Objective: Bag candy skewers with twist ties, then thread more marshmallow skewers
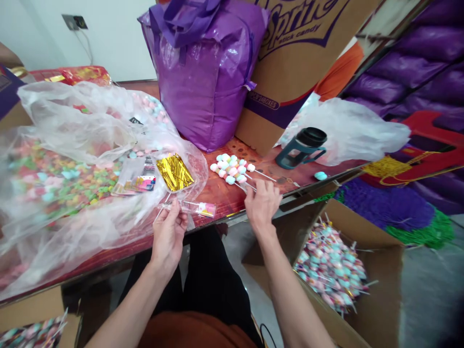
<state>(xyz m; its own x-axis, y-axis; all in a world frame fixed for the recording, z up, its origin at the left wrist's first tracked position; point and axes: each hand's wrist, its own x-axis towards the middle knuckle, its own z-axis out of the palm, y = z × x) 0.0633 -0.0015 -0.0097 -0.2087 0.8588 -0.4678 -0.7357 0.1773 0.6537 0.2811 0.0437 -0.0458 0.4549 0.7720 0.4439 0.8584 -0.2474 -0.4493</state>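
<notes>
My left hand (171,226) is closed in a pinch on a small clear plastic bag (206,209) with a pink and yellow print at its far end. Over the red table's edge, my right hand (263,203) has its fingers closed around the white stick of a marshmallow stick (240,179), part of a small pile of pastel ones. The fingers partly hide that stick. Just beyond my left hand lies a tray of gold twist ties (175,173). Beside it is a stack of printed clear bags (136,180).
Large clear bags of colourful candy (72,179) cover the table's left. A purple bag (206,77), cardboard carton (290,63) and dark mug (302,147) stand behind. At the lower right, an open box (384,280) holds many wrapped marshmallow sticks.
</notes>
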